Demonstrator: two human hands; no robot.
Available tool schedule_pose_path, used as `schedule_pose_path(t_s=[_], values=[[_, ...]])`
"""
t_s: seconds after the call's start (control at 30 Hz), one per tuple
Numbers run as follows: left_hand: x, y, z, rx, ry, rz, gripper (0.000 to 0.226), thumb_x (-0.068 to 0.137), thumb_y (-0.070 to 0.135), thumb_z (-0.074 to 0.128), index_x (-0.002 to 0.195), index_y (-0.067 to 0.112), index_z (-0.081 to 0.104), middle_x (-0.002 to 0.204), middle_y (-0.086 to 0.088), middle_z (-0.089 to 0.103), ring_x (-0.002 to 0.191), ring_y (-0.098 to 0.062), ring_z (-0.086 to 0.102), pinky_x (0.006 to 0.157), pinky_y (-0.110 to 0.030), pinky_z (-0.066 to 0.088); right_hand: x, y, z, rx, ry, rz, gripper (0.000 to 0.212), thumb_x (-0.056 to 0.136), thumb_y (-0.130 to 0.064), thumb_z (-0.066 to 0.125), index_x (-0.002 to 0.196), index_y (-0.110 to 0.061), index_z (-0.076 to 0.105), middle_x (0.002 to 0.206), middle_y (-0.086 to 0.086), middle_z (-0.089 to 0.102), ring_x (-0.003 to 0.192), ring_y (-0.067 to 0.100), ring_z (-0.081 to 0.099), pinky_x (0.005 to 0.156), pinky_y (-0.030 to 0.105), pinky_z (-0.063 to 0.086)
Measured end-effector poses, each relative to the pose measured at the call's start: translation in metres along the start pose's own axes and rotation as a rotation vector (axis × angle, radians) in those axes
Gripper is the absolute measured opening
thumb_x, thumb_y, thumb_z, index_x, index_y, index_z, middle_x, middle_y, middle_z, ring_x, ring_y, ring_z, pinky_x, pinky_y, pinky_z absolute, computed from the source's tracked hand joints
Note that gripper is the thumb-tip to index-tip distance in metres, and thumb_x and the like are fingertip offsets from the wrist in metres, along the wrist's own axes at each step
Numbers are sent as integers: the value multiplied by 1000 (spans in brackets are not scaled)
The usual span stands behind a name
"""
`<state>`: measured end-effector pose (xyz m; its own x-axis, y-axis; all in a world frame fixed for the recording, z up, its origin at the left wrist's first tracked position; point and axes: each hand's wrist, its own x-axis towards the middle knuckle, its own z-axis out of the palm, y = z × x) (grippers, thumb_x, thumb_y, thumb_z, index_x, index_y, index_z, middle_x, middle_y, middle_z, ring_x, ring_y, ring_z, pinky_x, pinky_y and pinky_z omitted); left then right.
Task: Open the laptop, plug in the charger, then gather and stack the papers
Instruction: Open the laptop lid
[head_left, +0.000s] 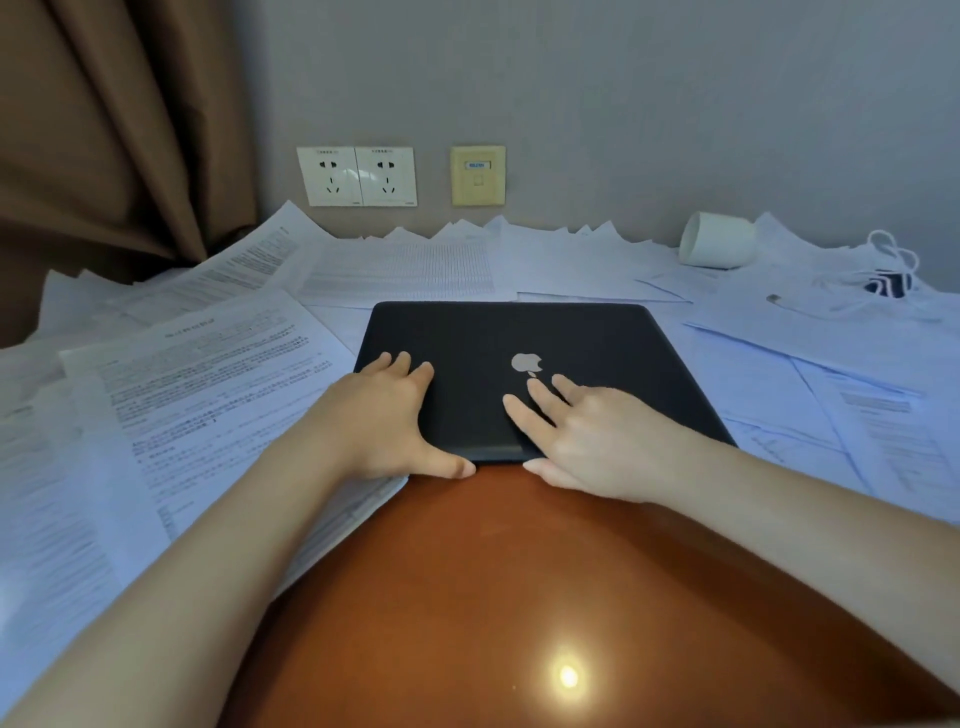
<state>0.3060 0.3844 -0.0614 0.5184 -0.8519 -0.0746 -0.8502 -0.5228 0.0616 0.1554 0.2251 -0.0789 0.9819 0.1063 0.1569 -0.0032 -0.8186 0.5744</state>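
A dark laptop (587, 343) lies closed in the middle of the desk, logo facing up. My left hand (379, 415) rests flat on the lid's near left part, its thumb at the front edge. My right hand (582, 436) lies on the lid just below the logo, fingers spread, thumb at the front edge. Printed papers (208, 374) are scattered loosely over the desk to the left, behind and to the right of the laptop. A white charger cable (800, 306) with a dark plug block (888, 285) lies on papers at the far right.
Two white wall sockets (357, 176) and a yellow data port (478, 175) sit on the wall behind the desk. A white cup (718, 240) lies on its side at the back right. A brown curtain (114, 130) hangs at the left. Bare brown desk (493, 582) lies before me.
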Motion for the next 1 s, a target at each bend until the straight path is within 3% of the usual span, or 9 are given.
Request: schedule_pose_path(t_s=[0.1,0.23,0.4,0.5,0.57,0.67,0.87,0.93,1.0], values=[[1,1,-3,33,0,-6,112,65,74,61,150,16,17,155,-6,21,145,-23,14,112,-38,27,2,1,14,-89,107,-88,57,77,-41,73,114,3,66,90,32,68,71,44,68,36,35,49],[3,6,-7,121,17,11,98,66,74,59,139,12,38,142,-6,42,131,-22,40,98,-37,42,1,1,18,-167,199,-150,54,79,-25,74,121,7,59,90,37,65,70,46,67,35,37,50],[7,6,-9,132,92,28,93,63,75,62,130,13,46,127,-2,53,115,-21,51,84,-35,48,0,6,19,-283,347,-196,56,72,6,71,124,9,52,89,34,65,65,40,67,37,33,50],[6,5,-10,128,177,49,85,58,75,66,118,17,49,110,4,54,100,-16,52,70,-29,41,2,13,21,-250,481,-182,51,80,4,64,126,5,43,83,23,66,58,27,63,36,28,46],[6,3,-9,126,182,57,87,60,77,63,121,17,48,114,4,55,103,-17,53,71,-30,42,0,11,24,-205,552,-178,34,94,-10,53,123,2,43,79,15,66,56,21,62,36,27,45],[3,0,-4,208,234,93,84,69,78,52,126,16,49,122,2,57,110,-19,55,81,-32,46,-3,10,31,-157,585,-179,30,101,-22,40,120,1,44,74,9,65,57,18,61,36,27,45],[1,-3,-7,317,566,228,50,85,61,49,76,12,55,62,1,52,62,-26,53,50,-28,22,0,16,14,-97,589,25,32,95,-29,44,107,-5,61,63,1,59,49,15,56,35,22,34],[4,-7,-6,300,628,262,48,83,57,57,70,11,58,57,-1,56,57,-28,54,57,-30,34,-1,20,14,-98,538,95,34,92,-36,46,94,-8,65,62,1,59,49,17,57,37,21,30],[3,-6,1,310,687,300,35,76,45,68,77,10,63,68,-4,65,71,-28,63,86,-37,35,-2,24,16,-92,504,124,38,91,-39,44,84,-7,65,59,2,57,46,17,55,37,22,26]])
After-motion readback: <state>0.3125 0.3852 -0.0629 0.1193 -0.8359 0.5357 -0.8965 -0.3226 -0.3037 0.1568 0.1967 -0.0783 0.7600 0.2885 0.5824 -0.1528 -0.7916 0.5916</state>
